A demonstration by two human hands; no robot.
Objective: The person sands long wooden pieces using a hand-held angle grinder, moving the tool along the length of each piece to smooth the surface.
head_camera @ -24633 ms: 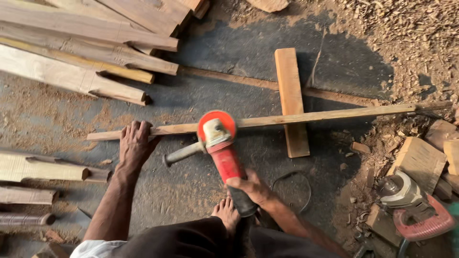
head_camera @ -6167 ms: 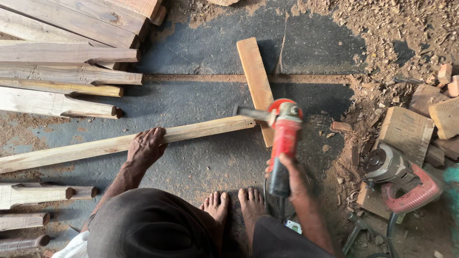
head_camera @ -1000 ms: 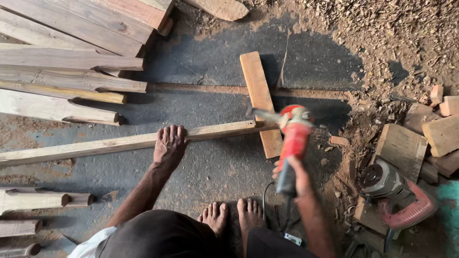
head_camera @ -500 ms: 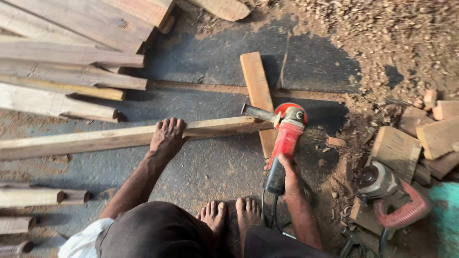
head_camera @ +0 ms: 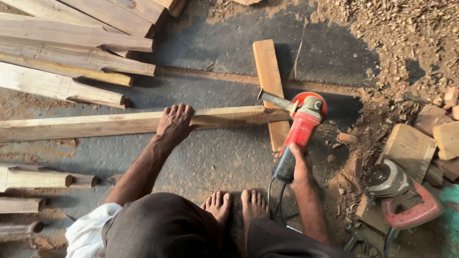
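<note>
A long pale wooden beam (head_camera: 95, 125) lies across the dark floor, its right end resting on a short cross plank (head_camera: 270, 91). My left hand (head_camera: 174, 123) presses down on the beam near its middle, fingers over the far edge. My right hand (head_camera: 299, 162) grips the dark rear handle of a red angle grinder (head_camera: 301, 126). The grinder's red-guarded head sits at the beam's right end, over the cross plank, with its side handle pointing up-left. My bare feet (head_camera: 236, 206) stand just below, beside the grinder's black cord.
Shaped wooden legs are stacked at the upper left (head_camera: 71, 52) and more lie at the lower left (head_camera: 33, 179). Offcut blocks (head_camera: 411, 148) and a second power tool with a red handle (head_camera: 401, 191) sit at the right. Sawdust and chips cover the upper right floor.
The view has shifted a little; the beam and grinder sit slightly further right. My left hand stays on the beam and the grinder stays at its right end.
</note>
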